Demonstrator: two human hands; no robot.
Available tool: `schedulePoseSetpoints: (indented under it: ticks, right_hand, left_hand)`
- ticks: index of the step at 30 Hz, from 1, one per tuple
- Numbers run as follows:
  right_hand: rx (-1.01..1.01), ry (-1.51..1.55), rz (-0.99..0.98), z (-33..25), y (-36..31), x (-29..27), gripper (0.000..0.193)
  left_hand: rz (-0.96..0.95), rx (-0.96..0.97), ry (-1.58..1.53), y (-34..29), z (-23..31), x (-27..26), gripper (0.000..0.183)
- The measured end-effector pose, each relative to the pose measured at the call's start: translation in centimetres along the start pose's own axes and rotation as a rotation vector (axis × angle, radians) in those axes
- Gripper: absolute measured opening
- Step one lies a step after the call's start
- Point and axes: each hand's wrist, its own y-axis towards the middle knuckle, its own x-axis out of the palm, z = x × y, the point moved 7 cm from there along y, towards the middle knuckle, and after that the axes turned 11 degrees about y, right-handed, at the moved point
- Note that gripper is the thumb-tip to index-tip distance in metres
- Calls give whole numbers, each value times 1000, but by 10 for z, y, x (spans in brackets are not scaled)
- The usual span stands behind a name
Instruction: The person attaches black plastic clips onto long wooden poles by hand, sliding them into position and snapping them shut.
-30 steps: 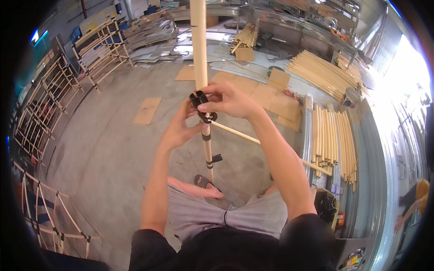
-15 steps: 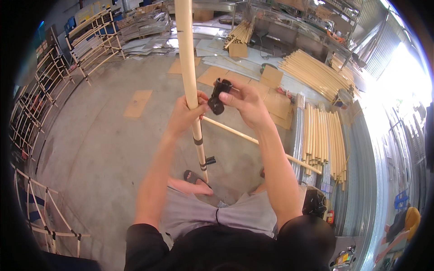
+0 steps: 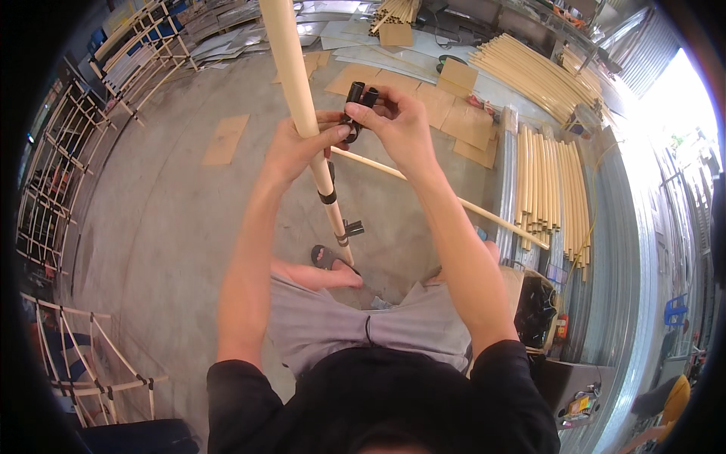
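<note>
A long beige pipe (image 3: 291, 76) rises at a slant in front of me, its lower end near my sandalled foot. My left hand (image 3: 296, 150) is closed round it, with the thumb reaching across to a black pipe joint (image 3: 355, 94). My right hand (image 3: 399, 125) grips that joint from the right, close beside the pipe. The joint shows short round sockets pointing up; its lower part is partly hidden by fingers. Further down, the pipe carries a black collar (image 3: 327, 197) and another black joint (image 3: 353, 229) that sticks out to the right.
A second beige pipe (image 3: 473, 207) runs low behind my right forearm. Bundles of beige pipes (image 3: 548, 181) and long metal profiles (image 3: 612, 250) lie to the right. Cardboard sheets (image 3: 225, 140) lie on the floor. Pipe frames (image 3: 98, 363) stand at the left. A black bag (image 3: 535, 306) sits by my right side.
Both hands have moved up in the picture. The right hand has turned the black joint so its sockets point up and brought it against the left fingers. The view has tilted slightly.
</note>
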Motion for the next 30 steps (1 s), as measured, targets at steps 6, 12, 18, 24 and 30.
schedulePoseSetpoints:
  ticks: [6, 12, 18, 24, 30]
  right_hand:
    - [-125, -142, 129, -4, -6, 12, 37]
    - [-192, -101, 203, -9, -16, 24, 44]
    - [-377, -251, 258, -5, -23, 26, 43]
    - [-394, -176, 262, 0, -26, 24, 43]
    - [-389, -235, 246, -2, -28, 22, 43]
  left_hand:
    - [99, 41, 218, 12, -2, 1, 19]
    - [158, -30, 267, 22, -1, 1, 15]
    - [180, -80, 198, 23, 6, 2, 13]
    - [104, -205, 344, 28, 11, 0, 17]
    - [45, -216, 230, 36, 7, 5, 16]
